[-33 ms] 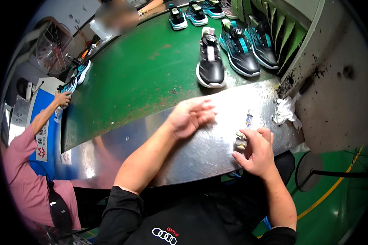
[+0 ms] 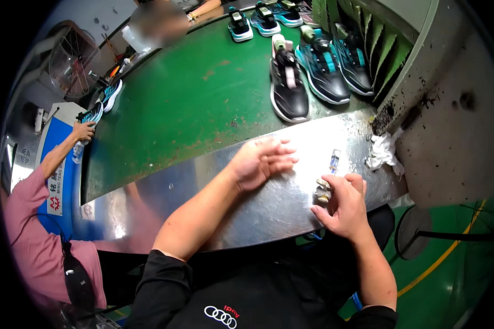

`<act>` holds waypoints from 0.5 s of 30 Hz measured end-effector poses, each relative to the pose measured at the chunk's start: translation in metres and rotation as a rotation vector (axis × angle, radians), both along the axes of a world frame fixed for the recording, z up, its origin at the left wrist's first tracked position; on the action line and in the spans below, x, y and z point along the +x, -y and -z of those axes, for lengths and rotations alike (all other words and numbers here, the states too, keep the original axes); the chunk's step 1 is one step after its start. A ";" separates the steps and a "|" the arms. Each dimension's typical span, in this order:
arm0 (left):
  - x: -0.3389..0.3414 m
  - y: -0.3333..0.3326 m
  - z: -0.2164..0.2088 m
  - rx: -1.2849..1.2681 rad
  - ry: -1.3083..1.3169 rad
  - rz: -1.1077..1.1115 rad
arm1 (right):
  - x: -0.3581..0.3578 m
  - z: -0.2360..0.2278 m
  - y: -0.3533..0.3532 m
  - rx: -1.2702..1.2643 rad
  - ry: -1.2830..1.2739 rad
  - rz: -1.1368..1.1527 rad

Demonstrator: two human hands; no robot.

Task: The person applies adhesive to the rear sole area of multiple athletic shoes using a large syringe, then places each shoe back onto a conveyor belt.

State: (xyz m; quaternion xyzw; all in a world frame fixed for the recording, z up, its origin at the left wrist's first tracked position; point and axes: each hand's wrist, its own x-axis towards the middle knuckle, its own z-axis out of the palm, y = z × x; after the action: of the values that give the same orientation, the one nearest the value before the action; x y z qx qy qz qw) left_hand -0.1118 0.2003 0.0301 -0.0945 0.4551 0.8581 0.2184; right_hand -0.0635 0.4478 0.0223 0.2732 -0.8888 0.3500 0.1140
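My left hand (image 2: 262, 163) hovers over the shiny metal ledge (image 2: 203, 192), palm turned sideways, fingers apart and slightly curled with nothing in them. To its right, my right hand (image 2: 343, 205) has thumb and fingers curled round a lumpy off-white piece (image 2: 323, 191); its exact kind is unclear. Just beyond those fingers lies a small clear tube with a blue-and-white label (image 2: 334, 161). Past the ledge, a black sneaker with a white sole (image 2: 290, 90) stands toe toward me on the green belt, nearest to my left hand.
Black-and-teal sneakers (image 2: 326, 77) stand beside green flaps (image 2: 387, 52) at the right; smaller ones (image 2: 266, 22) sit farther back. A crumpled white cloth (image 2: 384, 153) lies at the ledge's right end. At left, a co-worker in a pink shirt (image 2: 33, 203) touches a blue shoe (image 2: 92, 114).
My left hand has shifted slightly right. The nearest black sneaker has moved a little right and toward me, with small shifts in the neighbouring shoes. My right hand stays almost in place.
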 end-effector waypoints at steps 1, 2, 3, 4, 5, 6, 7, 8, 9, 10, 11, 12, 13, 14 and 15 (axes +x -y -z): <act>0.007 0.000 0.002 -0.029 0.010 0.020 | 0.001 0.001 0.002 0.012 0.018 0.002; 0.017 0.007 0.003 -0.052 0.013 0.007 | 0.000 0.003 0.008 -0.001 0.038 -0.013; 0.027 0.012 0.004 -0.079 -0.028 0.008 | 0.003 0.000 0.010 -0.011 0.033 0.003; 0.038 0.018 0.004 -0.119 -0.069 0.002 | 0.004 0.001 0.011 -0.016 0.009 0.011; 0.046 0.023 0.005 -0.122 -0.078 -0.011 | 0.005 0.002 0.008 -0.047 0.003 0.014; 0.054 0.032 0.010 -0.125 -0.083 -0.027 | 0.006 0.005 0.009 -0.078 0.003 0.015; 0.061 0.039 0.017 -0.136 -0.112 -0.038 | 0.010 0.009 0.007 -0.131 -0.008 0.028; 0.062 0.037 0.023 -0.066 -0.116 -0.081 | 0.011 0.011 0.003 -0.162 -0.022 0.040; 0.062 0.041 0.024 -0.077 -0.121 -0.106 | 0.008 0.016 0.003 -0.180 0.028 0.000; 0.061 0.040 0.024 -0.068 -0.120 -0.103 | 0.011 0.021 0.002 -0.288 0.091 -0.011; 0.062 0.040 0.026 -0.090 -0.137 -0.096 | 0.013 0.025 0.002 -0.380 0.155 -0.018; 0.061 0.041 0.026 -0.115 -0.153 -0.082 | 0.014 0.025 0.000 -0.477 0.219 -0.017; 0.058 0.035 0.030 -0.121 -0.169 -0.058 | 0.019 0.019 -0.005 -0.548 0.336 -0.070; 0.058 0.038 0.034 -0.124 -0.168 -0.059 | 0.022 0.027 -0.013 -0.651 0.438 -0.103; 0.058 0.039 0.037 -0.102 -0.165 -0.079 | 0.027 0.025 -0.014 -0.747 0.501 -0.081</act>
State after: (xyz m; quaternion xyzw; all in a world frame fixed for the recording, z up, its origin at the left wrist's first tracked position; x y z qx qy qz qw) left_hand -0.0541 0.1609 -0.0064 -0.0523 0.5107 0.8465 0.1413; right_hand -0.0368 0.4618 -0.0031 0.1549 -0.6903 0.7062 -0.0277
